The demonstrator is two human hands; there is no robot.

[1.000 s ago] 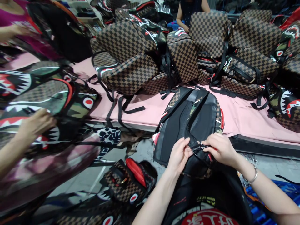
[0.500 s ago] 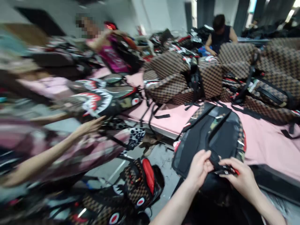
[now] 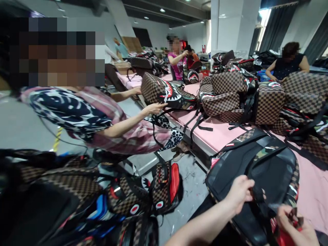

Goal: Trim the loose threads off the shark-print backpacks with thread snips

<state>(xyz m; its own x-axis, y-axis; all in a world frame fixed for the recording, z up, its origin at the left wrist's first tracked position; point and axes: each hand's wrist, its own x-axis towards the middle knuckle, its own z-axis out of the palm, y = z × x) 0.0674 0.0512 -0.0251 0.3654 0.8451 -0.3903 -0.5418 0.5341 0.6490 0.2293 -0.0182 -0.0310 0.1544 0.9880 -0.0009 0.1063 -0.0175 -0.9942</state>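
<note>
A black backpack [image 3: 274, 174] with checkered, camouflage-trimmed edges lies back side up in front of me, partly on the pink table. My left hand [image 3: 243, 193] is closed around one of its black shoulder straps [image 3: 258, 196] near the strap's lower part. My right hand [image 3: 294, 223] is at the pack's lower right edge, fingers pinched around something small and dark. Blur and the fingers hide what that is. Something red [image 3: 284, 237] shows just below the right hand.
Checkered backpacks [image 3: 222, 92] are piled along the pink table [image 3: 212, 133]. On my left a seated co-worker [image 3: 102, 123] handles a shark-mouth backpack [image 3: 166, 90]. More backpacks [image 3: 128, 194] are heaped at lower left. Other people sit farther back.
My view has swung left, so the backpack and my hands appear farther right and lower. My right hand has moved away from the left, toward the pack's edge. The left still grips the strap.
</note>
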